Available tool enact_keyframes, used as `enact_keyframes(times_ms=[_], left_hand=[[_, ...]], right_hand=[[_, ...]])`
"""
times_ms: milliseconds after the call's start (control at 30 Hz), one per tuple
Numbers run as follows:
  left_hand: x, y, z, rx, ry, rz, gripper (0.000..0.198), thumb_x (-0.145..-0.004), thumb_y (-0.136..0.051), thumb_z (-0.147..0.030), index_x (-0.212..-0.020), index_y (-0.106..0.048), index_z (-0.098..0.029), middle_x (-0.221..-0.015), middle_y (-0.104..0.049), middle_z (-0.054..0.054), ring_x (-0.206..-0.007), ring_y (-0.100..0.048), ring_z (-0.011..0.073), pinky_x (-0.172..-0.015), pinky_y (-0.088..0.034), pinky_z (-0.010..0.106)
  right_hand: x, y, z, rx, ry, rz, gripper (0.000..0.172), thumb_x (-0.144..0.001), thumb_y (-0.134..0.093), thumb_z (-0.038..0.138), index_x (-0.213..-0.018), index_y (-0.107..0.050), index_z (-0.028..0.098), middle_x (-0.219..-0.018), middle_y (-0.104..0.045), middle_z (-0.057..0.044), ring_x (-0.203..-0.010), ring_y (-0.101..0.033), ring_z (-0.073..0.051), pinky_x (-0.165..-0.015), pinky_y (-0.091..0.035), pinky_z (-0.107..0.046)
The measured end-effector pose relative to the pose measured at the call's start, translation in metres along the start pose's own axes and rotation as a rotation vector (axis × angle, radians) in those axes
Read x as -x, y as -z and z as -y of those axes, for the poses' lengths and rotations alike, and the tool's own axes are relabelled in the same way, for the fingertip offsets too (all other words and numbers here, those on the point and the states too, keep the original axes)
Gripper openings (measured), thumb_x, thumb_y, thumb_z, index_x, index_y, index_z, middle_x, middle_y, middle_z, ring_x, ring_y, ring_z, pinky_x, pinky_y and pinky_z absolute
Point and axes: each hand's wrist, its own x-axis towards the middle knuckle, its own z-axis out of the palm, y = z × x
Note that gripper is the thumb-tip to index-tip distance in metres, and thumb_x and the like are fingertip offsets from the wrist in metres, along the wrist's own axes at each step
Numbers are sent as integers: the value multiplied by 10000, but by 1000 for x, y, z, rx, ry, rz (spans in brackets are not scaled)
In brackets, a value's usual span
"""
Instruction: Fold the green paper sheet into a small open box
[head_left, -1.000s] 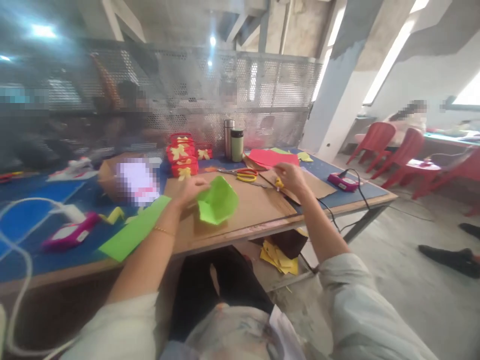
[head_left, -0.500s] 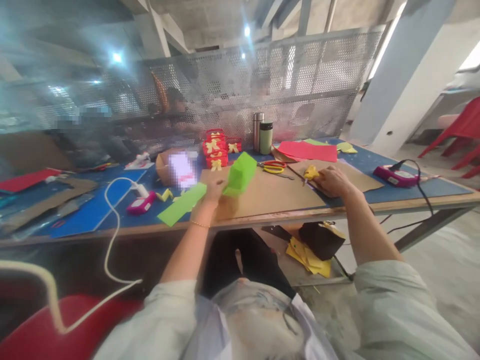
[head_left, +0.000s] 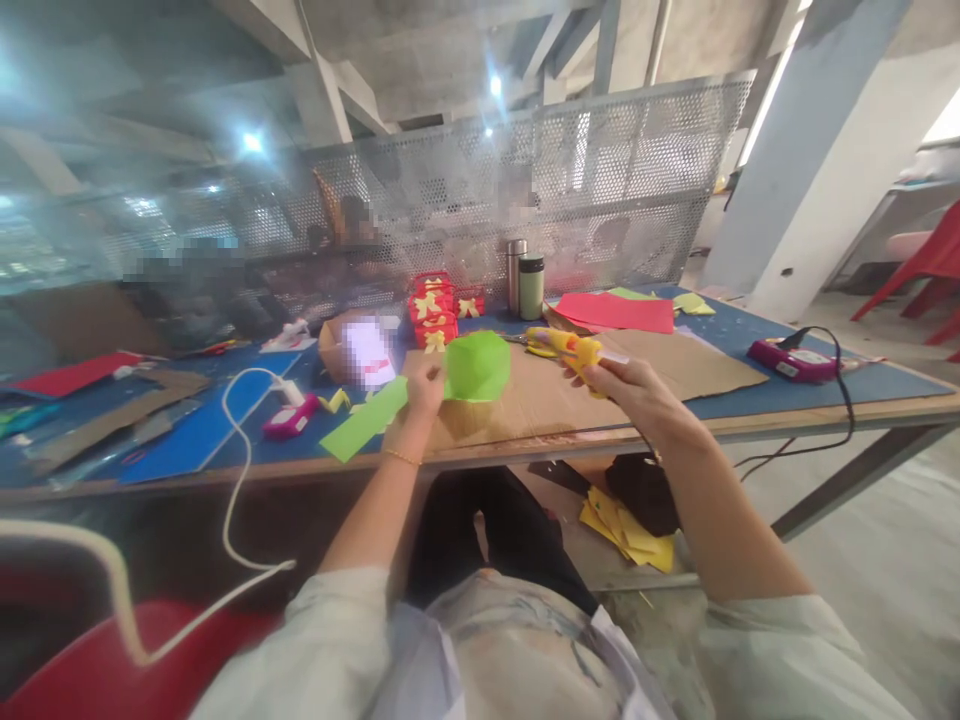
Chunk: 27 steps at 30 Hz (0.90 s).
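My left hand (head_left: 425,390) is closed on a bright green sheet piece (head_left: 478,367), probably felt or paper, whose rounded, folded part stands up to the right of my fingers. A flat green strip (head_left: 364,420) runs out to the left from the same hand; whether it is one piece with the rounded part I cannot tell. In my right hand (head_left: 626,388) is a yellow hot glue gun (head_left: 577,348), its nozzle aimed left toward the green piece with a gap between them. Below both hands lies a brown cardboard sheet (head_left: 540,410).
Small red boxes with yellow bows (head_left: 433,305), a green tumbler (head_left: 532,288) and a steel flask (head_left: 516,270) stand at the back. Red sheets (head_left: 619,312) lie right of them. Purple power strips sit left (head_left: 291,415) and right (head_left: 793,360). A white cable (head_left: 238,440) hangs off the front edge.
My right hand has lifted the glue gun off the right side of the table and brought it left toward the green piece. The green piece has turned and sunk slightly in my left hand.
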Motion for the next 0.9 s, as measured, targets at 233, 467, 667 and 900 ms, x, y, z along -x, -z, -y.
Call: enact_keyframes(times_ms=[233,467,667,900], left_hand=[[2,-2,0,187,193,7,60,-638,-739,-219,-598,-703,-194,-559,-611,-22,-643,-560,159,-616,-417,249],[-4,-3,6,289,304,61,146,-573,-803,-259,-573,-690,-167,-468,-547,-41,-513,-508,119,-545,-398,238],[-3,-5,2,457,362,138,208,-541,-834,-263,-667,-719,-144,-648,-701,36,-679,-671,191,-689,-539,314],[0,-4,-5,662,442,219,172,-559,-830,-154,-688,-718,-129,-699,-734,60,-721,-707,194,-711,-563,302]], right_hand=[[-22,-70,34,-237,52,214,500,-855,-580,650,-805,-661,159,-780,-685,-67,-697,-623,-162,-641,-490,-279],[-41,-99,-3,-326,-60,75,546,-807,-606,708,-781,-603,162,-761,-652,-52,-573,-607,-127,-482,-490,-234],[-44,-101,-5,-376,-138,61,494,-819,-660,647,-813,-612,155,-823,-657,-61,-562,-658,-137,-411,-483,-214],[-42,-103,6,-468,-149,36,487,-858,-633,639,-776,-599,160,-690,-650,-47,-527,-637,-138,-443,-506,-228]])
